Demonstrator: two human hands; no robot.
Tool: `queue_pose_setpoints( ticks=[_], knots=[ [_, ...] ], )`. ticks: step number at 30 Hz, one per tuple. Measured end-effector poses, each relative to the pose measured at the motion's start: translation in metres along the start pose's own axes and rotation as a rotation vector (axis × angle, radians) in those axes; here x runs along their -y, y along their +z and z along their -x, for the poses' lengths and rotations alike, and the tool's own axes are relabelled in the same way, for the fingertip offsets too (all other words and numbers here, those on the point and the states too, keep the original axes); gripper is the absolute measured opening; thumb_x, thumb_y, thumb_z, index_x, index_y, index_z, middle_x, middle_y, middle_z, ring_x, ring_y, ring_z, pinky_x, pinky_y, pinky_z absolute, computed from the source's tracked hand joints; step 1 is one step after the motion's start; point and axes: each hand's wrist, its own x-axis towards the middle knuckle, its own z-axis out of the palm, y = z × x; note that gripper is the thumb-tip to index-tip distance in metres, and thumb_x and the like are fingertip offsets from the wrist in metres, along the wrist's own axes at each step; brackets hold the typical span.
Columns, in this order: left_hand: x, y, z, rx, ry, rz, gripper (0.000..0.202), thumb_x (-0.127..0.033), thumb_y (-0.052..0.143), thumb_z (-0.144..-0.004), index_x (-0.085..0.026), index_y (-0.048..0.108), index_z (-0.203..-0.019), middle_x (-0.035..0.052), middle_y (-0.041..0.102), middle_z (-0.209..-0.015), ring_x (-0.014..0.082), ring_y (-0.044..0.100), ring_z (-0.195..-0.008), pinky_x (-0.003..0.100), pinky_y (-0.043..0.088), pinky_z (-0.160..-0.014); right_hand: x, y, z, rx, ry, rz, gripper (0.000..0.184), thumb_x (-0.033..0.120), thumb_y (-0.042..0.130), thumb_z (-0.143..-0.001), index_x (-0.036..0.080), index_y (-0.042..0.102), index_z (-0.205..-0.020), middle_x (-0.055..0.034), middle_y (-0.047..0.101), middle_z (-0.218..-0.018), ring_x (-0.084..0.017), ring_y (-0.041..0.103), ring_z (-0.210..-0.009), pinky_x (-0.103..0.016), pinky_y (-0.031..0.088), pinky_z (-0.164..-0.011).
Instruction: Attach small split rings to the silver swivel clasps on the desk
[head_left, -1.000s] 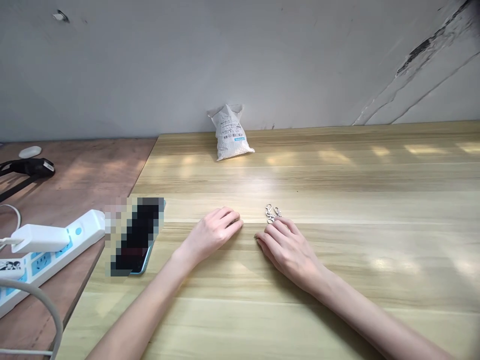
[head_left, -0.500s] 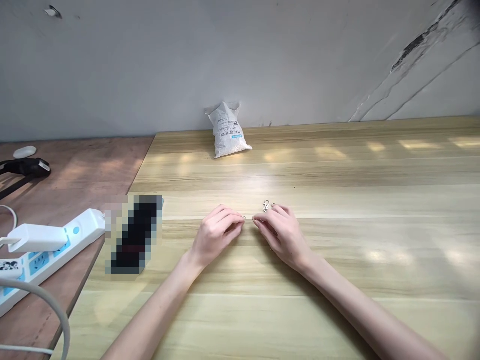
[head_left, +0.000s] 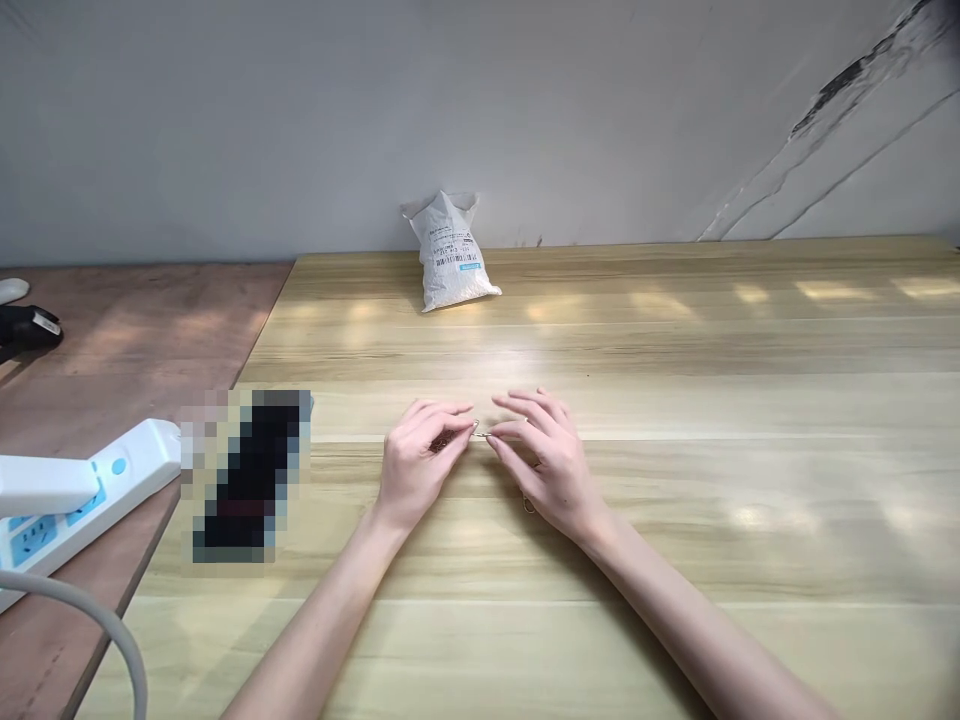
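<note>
Over the table [head_left: 675, 560], I have a slim metal piece [head_left: 482, 434] between my two hands. My left hand [head_left: 416, 455] pinches one end, with a dark thing [head_left: 444, 440], too small to make out, inside its curl. My right hand [head_left: 547, 460] has thumb and forefinger together on the other end, remaining fingers raised. Beneath it shows a ring [head_left: 529, 505]. Farther back, a bag [head_left: 452, 258] stands near the wall [head_left: 225, 120].

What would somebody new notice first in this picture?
Probably the left hand and right hand in the middle, with a tiny shiny metal piece between them. Then maybe the white packet at the back of the table, and the white power strip far left.
</note>
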Motion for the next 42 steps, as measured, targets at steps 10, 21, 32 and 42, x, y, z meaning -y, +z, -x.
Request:
queue_pose_setpoints(
  ticks=[10, 21, 32, 42],
  knots=[
    [-0.003, -0.003, -0.003, -0.026, 0.101, -0.187, 0.007, -0.016, 0.07, -0.083, -0.02, 0.072, -0.077, 0.0092, 0.059, -0.135, 0.0295, 0.041, -0.135, 0.057, 0.034, -0.11, -0.002, -0.005, 0.002, 0.062, 0.075, 0.036, 0.008, 0.022, 0.057, -0.092, 0.021, 0.063, -0.087, -0.01, 0.048, -0.145, -0.03, 0.027, -0.144, -0.058, 0.028, -0.112],
    [-0.006, -0.002, -0.002, -0.04, 0.117, -0.278, 0.009, -0.021, 0.07, -0.084, -0.025, 0.075, -0.077, 0.0065, 0.054, -0.14, 0.0292, 0.035, -0.14, 0.061, 0.02, -0.115, -0.001, -0.012, 0.004, 0.161, 0.043, 0.071, 0.01, 0.022, 0.054, -0.092, 0.022, 0.064, -0.089, -0.0083, 0.039, -0.152, -0.03, 0.016, -0.148, -0.061, 0.02, -0.115],
    [-0.011, -0.001, -0.002, -0.006, 0.12, -0.243, 0.007, -0.022, 0.07, -0.083, -0.026, 0.075, -0.079, 0.0062, 0.051, -0.142, 0.0296, 0.034, -0.141, 0.062, 0.019, -0.115, 0.001, -0.009, 0.005, 0.107, 0.06, 0.194, 0.014, 0.027, 0.054, -0.092, 0.021, 0.067, -0.096, -0.009, 0.042, -0.15, -0.031, 0.017, -0.148, -0.059, 0.021, -0.115],
    [-0.027, 0.01, 0.006, -0.027, 0.014, -0.166, 0.004, -0.021, 0.07, -0.083, -0.025, 0.072, -0.084, 0.0061, 0.056, -0.134, 0.0273, 0.037, -0.138, 0.055, 0.026, -0.114, 0.013, -0.004, 0.011, 0.082, 0.005, 0.268, 0.014, 0.021, 0.055, -0.091, 0.022, 0.067, -0.097, -0.0101, 0.056, -0.138, -0.033, 0.034, -0.141, -0.058, 0.025, -0.113]
  ],
)
